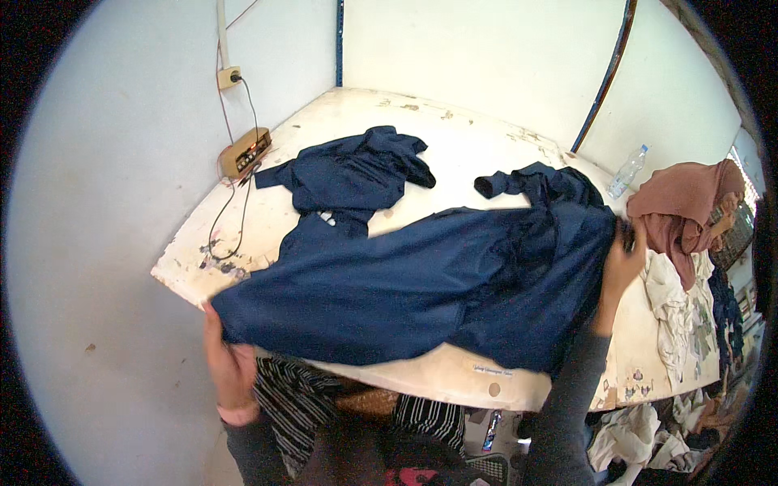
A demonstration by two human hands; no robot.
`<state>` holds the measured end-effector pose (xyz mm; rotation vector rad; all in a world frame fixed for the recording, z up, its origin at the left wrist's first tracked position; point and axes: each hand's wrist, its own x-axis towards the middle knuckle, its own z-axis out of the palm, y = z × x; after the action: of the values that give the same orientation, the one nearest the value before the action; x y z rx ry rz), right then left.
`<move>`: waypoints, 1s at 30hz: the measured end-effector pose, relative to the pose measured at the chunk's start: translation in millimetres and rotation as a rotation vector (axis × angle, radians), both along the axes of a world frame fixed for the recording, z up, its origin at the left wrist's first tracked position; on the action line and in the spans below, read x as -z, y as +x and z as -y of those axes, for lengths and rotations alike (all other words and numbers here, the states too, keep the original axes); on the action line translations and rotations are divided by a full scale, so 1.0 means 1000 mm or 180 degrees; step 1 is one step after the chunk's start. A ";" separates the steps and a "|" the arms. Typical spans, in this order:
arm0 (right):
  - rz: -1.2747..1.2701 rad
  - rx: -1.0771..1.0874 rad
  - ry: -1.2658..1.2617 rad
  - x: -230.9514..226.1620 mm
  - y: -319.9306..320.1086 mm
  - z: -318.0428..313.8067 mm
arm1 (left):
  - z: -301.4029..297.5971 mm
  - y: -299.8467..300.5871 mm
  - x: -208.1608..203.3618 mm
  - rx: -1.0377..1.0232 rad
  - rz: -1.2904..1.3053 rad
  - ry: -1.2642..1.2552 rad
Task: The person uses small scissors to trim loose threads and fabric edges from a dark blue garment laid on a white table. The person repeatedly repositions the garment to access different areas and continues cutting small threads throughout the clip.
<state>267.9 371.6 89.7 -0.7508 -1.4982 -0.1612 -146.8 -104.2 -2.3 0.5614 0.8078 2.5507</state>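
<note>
Both hands point(230, 368) point(626, 255) pinch opposite ends of a navy garment point(389, 287) near a small lettered label point(492, 370).

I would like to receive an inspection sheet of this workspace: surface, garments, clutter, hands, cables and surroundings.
Surface: pale table, stained and worn in places.
Job's things: dark blue garment stretched between the hands; more dark blue fabric lies crumpled beyond it.
Clutter: clear bottle with blue cap; white cloth at the right.
Hands: left hand holds the garment's left end, right hand its right end.
Cables: black cord between wall socket and brown box.
Surroundings: pale walls; another person, right.
</note>
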 end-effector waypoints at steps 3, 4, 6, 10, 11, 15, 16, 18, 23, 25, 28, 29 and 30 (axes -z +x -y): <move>0.0224 0.0121 0.0103 -0.061 -0.058 -0.040 | 0.012 -0.058 0.004 0.0410 0.0035 0.0221; 0.0379 0.0222 0.0094 -0.072 -0.077 -0.049 | 0.013 -0.073 0.014 -0.0151 -0.0663 -0.0382; 0.0703 -0.0012 -0.0447 -0.082 -0.111 -0.056 | 0.012 -0.111 0.029 0.0179 0.0868 0.0584; 0.1161 -0.0272 -0.0556 -0.047 -0.144 -0.010 | 0.006 -0.100 0.080 0.1319 0.0363 0.1321; 0.1314 -0.0868 -0.0658 -0.034 -0.147 0.013 | 0.004 -0.090 0.087 0.1239 0.0559 0.0959; 0.2014 -0.2155 -0.1390 0.011 -0.130 0.126 | -0.011 -0.051 0.081 0.0867 0.0876 0.0110; 0.2254 -0.2362 -0.1537 0.020 -0.125 0.151 | -0.011 -0.044 0.073 0.0679 0.0767 -0.0208; 0.2678 -0.2781 -0.1613 0.037 -0.116 0.188 | -0.008 -0.034 0.054 0.0296 0.0459 -0.0890; 0.3617 -0.1486 -0.1148 0.065 -0.108 0.199 | 0.011 -0.042 0.027 -0.0063 0.0320 -0.0850; 0.2266 -0.2466 -0.1931 0.064 -0.102 0.190 | 0.016 -0.050 0.025 -0.0234 0.0206 -0.0516; 0.1196 -0.3215 -0.2233 0.055 -0.088 0.184 | 0.015 -0.041 0.035 -0.0051 0.0746 0.0938; 0.1328 -0.2931 -0.2494 0.055 -0.091 0.182 | 0.014 -0.027 0.042 0.0337 0.1075 0.1041; 0.1454 -0.2751 -0.2580 0.055 -0.093 0.183 | 0.009 -0.010 0.050 0.1092 0.0830 0.1155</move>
<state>175.0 188.3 34.8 -0.6293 -2.2267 1.0411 -157.1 -113.0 -52.3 0.4164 0.1407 2.3854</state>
